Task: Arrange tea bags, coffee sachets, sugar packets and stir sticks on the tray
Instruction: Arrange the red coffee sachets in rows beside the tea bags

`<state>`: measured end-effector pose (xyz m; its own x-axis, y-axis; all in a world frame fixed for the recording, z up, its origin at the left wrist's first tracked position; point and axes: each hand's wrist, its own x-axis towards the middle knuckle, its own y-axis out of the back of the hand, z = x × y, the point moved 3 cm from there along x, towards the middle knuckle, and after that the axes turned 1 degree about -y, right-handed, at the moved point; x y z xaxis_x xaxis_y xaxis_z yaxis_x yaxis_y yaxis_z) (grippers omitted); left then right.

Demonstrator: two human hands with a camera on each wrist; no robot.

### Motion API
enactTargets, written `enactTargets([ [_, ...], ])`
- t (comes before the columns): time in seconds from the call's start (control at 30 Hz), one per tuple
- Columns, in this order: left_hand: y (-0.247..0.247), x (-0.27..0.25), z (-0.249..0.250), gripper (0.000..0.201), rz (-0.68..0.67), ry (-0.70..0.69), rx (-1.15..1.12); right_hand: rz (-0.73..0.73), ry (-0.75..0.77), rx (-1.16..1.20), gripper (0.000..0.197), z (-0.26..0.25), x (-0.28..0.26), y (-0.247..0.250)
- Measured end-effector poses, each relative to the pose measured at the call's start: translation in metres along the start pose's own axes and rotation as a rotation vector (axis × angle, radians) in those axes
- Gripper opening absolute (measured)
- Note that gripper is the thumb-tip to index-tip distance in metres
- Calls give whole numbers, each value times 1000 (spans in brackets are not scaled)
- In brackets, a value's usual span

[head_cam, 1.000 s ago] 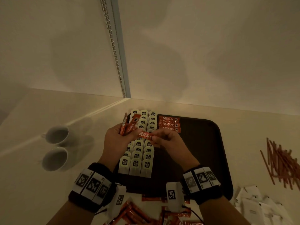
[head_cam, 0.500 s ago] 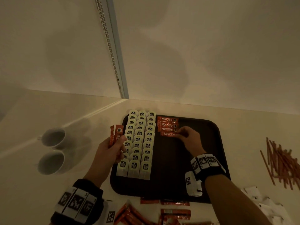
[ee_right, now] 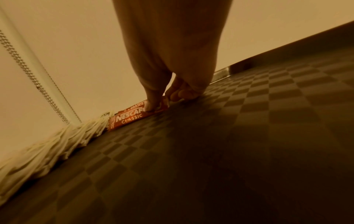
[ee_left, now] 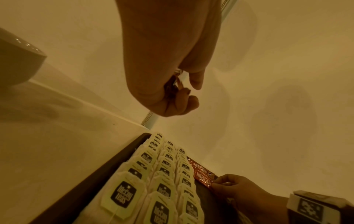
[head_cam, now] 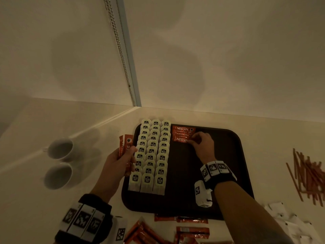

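Note:
A dark tray point(head_cam: 228, 138) holds three columns of white tea bags point(head_cam: 153, 155) on its left side. To their right, at the far edge, lies a short stack of red coffee sachets point(head_cam: 182, 133). My right hand point(head_cam: 202, 143) pinches the right end of the nearest sachet point(ee_right: 130, 118) and holds it down on the tray point(ee_right: 249, 136). My left hand point(head_cam: 121, 161) hovers just left of the tray and grips a few upright red coffee sachets point(head_cam: 125, 143). In the left wrist view the tea bags point(ee_left: 162, 189) and the stacked sachets point(ee_left: 203, 177) show below the curled fingers point(ee_left: 184, 98).
Two white cups point(head_cam: 59, 161) stand left of the tray. Brown stir sticks point(head_cam: 309, 175) lie in a heap at the right, white sugar packets point(head_cam: 290, 224) at the lower right. More red sachets point(head_cam: 175, 231) are scattered along the near table edge. A wall rises behind.
My right hand has carried one sachet from the left hand to the stack on the tray and set it down. The left hand has drawn back to the left of the tray.

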<state>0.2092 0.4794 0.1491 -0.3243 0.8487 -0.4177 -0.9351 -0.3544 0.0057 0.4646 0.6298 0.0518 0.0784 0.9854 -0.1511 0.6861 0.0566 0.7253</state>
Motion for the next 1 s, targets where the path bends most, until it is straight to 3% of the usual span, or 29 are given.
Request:
enactTargets([
  [0.43, -8, -1, 5, 13, -74, 49, -98, -15, 1, 13, 25, -1, -4, 5],
  [0.57, -12, 1, 8, 19, -111, 28, -16, 32, 34, 154, 17, -23, -13, 13],
  [0.63, -16, 3, 10, 18, -130, -2, 48, -61, 80, 332, 9, -54, -28, 16],
  [0.77, -25, 5, 15, 13, -165, -56, 152, -498, 191, 648, 16, -117, -66, 17],
  [0.87, -24, 5, 21, 12, -130, -111, 139, -512, 294, 624, 17, -129, -79, 18],
  [1.0, -14, 5, 32, 14, -10, -159, 56, -512, 147, 811, 8, -114, -87, 12],
])
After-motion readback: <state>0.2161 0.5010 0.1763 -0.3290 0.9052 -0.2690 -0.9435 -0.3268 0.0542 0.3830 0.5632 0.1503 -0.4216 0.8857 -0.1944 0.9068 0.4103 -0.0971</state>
